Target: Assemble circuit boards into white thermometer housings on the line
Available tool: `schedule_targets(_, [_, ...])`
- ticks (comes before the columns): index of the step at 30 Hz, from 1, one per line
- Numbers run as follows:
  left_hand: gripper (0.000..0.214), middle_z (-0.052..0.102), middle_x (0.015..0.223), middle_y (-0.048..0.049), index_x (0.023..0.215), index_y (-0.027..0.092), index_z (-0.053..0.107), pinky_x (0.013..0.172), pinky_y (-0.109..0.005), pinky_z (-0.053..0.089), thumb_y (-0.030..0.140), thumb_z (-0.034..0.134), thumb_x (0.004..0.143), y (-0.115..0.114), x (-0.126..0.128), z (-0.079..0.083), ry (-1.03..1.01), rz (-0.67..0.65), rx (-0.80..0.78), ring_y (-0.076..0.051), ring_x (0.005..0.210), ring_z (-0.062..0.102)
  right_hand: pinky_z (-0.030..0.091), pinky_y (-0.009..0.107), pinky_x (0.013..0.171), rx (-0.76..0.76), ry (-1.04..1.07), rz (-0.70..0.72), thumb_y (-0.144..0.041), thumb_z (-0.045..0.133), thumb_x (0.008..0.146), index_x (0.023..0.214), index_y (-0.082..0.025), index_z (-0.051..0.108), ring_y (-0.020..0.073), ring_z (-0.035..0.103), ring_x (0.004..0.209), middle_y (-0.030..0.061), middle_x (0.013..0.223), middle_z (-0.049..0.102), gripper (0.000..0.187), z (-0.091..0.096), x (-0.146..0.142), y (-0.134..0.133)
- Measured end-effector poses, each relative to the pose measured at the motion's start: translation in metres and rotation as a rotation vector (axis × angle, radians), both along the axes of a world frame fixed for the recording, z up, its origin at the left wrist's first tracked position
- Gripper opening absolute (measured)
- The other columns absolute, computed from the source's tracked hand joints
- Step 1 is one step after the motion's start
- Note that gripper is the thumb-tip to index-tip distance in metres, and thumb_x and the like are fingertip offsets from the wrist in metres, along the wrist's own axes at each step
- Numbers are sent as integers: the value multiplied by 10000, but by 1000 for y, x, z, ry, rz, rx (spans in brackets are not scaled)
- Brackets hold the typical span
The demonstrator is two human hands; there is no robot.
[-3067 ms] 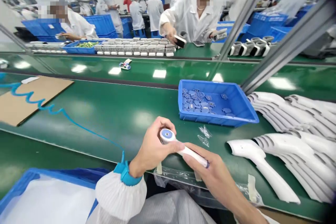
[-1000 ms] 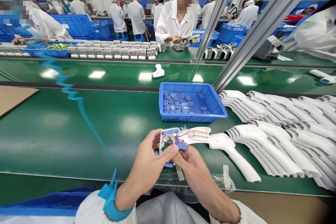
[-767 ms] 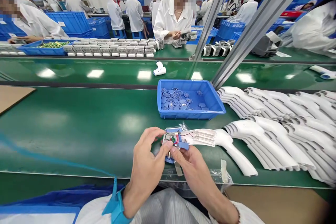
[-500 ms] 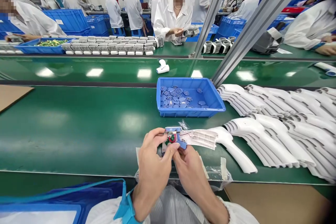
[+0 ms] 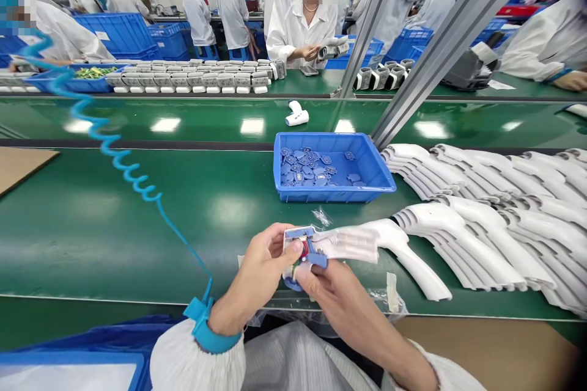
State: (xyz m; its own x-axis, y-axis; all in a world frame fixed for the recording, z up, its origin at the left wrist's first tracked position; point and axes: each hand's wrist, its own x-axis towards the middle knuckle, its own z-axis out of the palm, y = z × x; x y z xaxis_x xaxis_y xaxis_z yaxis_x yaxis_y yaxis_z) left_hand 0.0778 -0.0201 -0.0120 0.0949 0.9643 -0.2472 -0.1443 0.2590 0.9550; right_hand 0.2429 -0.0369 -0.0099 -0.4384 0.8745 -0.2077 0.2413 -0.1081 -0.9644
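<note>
Between my hands is an open thermometer-gun housing (image 5: 351, 243), white with blue parts and a small circuit board with red and green bits at its head. My left hand (image 5: 266, 259) grips the head end from the left, thumb pressed on the inside. From below and the right, my right hand (image 5: 332, 284) holds the same head, its thumb near the lower blue part. The handle half points right, slightly smeared by motion. Just beyond it lies a white housing shell (image 5: 401, 250) on the green bench. A blue wrist strap (image 5: 208, 327) with a coiled cord circles my left wrist.
A blue bin (image 5: 334, 195) with small blue plates stands ahead. Stacked white shells (image 5: 458, 238) fill the right side. A metal post (image 5: 440, 55) slants up behind the bin. One white thermometer gun (image 5: 297, 115) lies on the far belt. Co-workers (image 5: 302, 24) sit and stand beyond.
The housing has tilted in my hands, and my left thumb has moved up onto its inside. The coiled blue cord now stretches across the left. The thermometer gun on the belt has shifted right.
</note>
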Motion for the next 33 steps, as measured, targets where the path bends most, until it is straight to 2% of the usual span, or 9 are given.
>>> schedule_targets(2, [290,681,928,-64,1037,150,618,726,-258,492,383,686,879,-1,-3,6,-13,-76,4,-162,829,624,536,254,657,86,-241,63,-420,536,967,1003,-209,695,170,666,741,29,851,725,266,15,15,-4])
schedule_targets(5, [232,676,935,-35,1068,174,593,694,-233,470,348,648,925,-4,-6,16,53,-37,100,-142,812,606,423,245,494,298,-477,-106,-429,526,975,720,-235,671,131,555,538,-14,648,654,352,40,31,-5])
schedule_targets(10, [121,672,976,3,1060,211,614,784,-226,466,287,603,967,-6,-6,27,320,20,367,-130,889,617,474,281,702,824,-436,-281,-305,599,962,988,-282,728,168,632,854,-8,968,734,133,61,23,17])
schedule_targets(17, [137,677,997,28,1071,226,623,779,-206,431,174,535,979,-11,-7,30,568,10,511,-102,860,596,331,319,657,946,-585,-127,-193,594,959,786,-220,637,171,532,734,-22,798,667,181,64,2,30])
schedule_targets(21, [134,689,953,13,1058,212,636,737,-229,429,232,536,972,-1,-8,25,554,68,374,-126,835,599,294,334,670,1070,-694,-192,-235,520,999,797,-218,599,187,514,732,-8,809,652,218,74,7,29])
schedule_targets(24, [200,694,945,-39,1063,164,642,691,-246,428,295,531,959,12,-14,16,410,167,120,-151,815,594,308,336,672,1014,-803,-267,-317,489,1012,815,-225,590,202,530,737,4,809,646,240,57,25,35])
schedule_targets(27, [339,682,925,-76,1125,113,619,634,-248,412,390,543,947,19,-20,8,151,160,-86,-139,719,545,297,354,656,966,-1016,-248,-381,376,1042,776,-225,585,219,554,699,20,755,631,373,12,45,38])
schedule_targets(30, [484,688,1010,-97,1191,105,599,689,-244,422,421,708,841,17,-22,6,18,117,-108,-143,789,558,327,354,649,899,-1045,-189,-400,308,1058,870,-208,603,206,611,697,24,762,645,400,-26,56,31])
schedule_targets(33, [521,685,1074,-101,1188,117,619,740,-248,415,362,792,762,14,-20,5,65,131,-63,-160,879,566,389,344,655,892,-1008,-229,-484,329,1045,1140,-180,587,210,642,756,56,886,682,411,-30,68,21])
